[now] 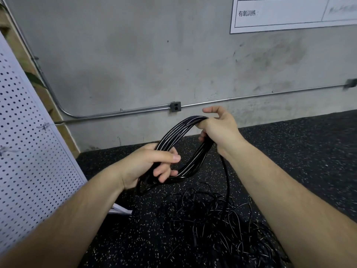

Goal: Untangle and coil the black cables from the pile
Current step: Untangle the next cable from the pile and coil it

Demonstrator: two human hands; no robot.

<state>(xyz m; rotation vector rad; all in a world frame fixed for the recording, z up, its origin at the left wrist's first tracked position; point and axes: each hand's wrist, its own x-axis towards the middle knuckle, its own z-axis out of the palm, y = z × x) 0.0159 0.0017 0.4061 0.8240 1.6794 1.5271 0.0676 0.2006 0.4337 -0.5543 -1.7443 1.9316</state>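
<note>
A coil of black cable with several loops hangs in the air between my hands. My left hand grips the coil's lower left side, thumb over the strands. My right hand holds the upper right end of the loops, with the index finger stretched out above them. One loose strand runs down from under my right wrist to a tangled pile of thin black cables on the floor between my forearms.
The floor is black speckled rubber matting. A white perforated panel leans at the left. The grey concrete wall carries a metal conduit with a small outlet box and a white printed sheet at top right.
</note>
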